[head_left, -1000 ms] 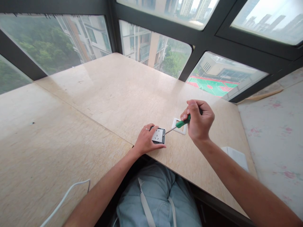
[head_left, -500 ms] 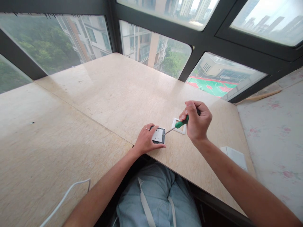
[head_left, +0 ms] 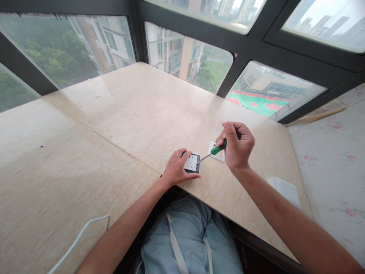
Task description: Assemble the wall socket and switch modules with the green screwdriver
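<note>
A wall socket (head_left: 190,163), white-faced with a dark surround, lies near the counter's front edge. My left hand (head_left: 178,167) grips it from the left, fingers over the far side and thumb along the near side; a ring is on one finger. In my right hand (head_left: 238,146) is a screwdriver (head_left: 216,150) with a green and black handle, held in a closed fist. Its thin metal shaft slants down to the left, and the tip meets the right edge of the socket. Just behind the shaft, a white square frame (head_left: 219,158) lies flat, partly hidden by the screwdriver and hand.
The beige stone-patterned counter (head_left: 137,110) runs back to dark-framed windows. A white box-like object (head_left: 284,191) sits at the right, by the flowered wall (head_left: 336,167). A white cable (head_left: 82,232) lies at the lower left. My lap is against the front edge.
The view has shifted very slightly. Both hands, the socket and the screwdriver keep nearly the same positions, with the tip still at the socket's right edge.
</note>
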`<state>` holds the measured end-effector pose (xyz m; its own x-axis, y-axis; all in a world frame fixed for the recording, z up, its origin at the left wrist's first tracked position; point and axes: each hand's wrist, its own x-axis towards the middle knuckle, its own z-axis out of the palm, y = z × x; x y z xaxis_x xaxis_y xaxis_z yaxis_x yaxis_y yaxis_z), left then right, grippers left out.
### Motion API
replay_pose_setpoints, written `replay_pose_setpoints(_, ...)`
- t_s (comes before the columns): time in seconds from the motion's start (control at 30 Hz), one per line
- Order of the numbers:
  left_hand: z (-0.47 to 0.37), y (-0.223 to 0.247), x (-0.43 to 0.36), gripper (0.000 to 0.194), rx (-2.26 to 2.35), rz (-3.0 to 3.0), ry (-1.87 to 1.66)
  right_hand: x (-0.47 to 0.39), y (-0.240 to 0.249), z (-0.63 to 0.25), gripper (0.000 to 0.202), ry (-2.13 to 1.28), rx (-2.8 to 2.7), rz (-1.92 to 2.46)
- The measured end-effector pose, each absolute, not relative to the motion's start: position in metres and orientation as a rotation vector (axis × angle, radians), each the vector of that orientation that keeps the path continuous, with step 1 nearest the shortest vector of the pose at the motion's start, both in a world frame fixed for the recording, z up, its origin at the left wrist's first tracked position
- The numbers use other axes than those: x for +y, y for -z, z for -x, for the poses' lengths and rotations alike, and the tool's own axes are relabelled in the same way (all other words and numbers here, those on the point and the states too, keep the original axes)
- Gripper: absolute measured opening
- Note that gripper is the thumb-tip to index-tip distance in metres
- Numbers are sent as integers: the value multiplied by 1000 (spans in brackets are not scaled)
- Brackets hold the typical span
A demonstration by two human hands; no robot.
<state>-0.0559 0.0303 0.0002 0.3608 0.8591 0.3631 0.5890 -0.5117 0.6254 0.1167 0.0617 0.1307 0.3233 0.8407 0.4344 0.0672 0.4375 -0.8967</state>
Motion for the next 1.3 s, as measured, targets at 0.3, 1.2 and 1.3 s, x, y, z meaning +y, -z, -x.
replay_pose_setpoints(0.3, 56, 0, 30, 95, 1264, -2241, -948, 61, -139, -118, 22, -634, -1143, 1001)
replay_pose_setpoints(1.2, 56, -3, 30, 94, 1260, -2219, -939, 60, -130, -117, 23, -644, -1160, 1014)
replay_pose_setpoints(1.3, 56, -3, 30, 95, 1263, -2229, -942, 60, -129, -116, 24, -631, -1165, 1036)
